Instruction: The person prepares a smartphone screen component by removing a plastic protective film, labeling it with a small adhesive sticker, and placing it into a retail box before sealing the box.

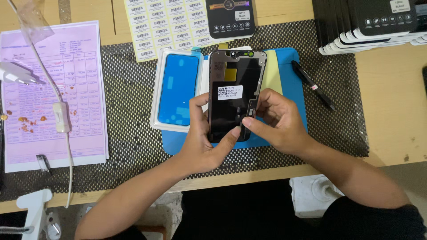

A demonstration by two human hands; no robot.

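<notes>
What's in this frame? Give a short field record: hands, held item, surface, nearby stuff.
left hand: holds the black phone screen panel from its left edge, thumb across the lower end
right hand: fingertips on the panel's lower right edge
panel: back side up, white label sticker in the middle, raised over the blue mat
left of panel: white tray with a blue film frame
right of mat: black pen
far left: pink form sheet, white cable with switch
top: barcode label sheet, stacked boxes
</notes>
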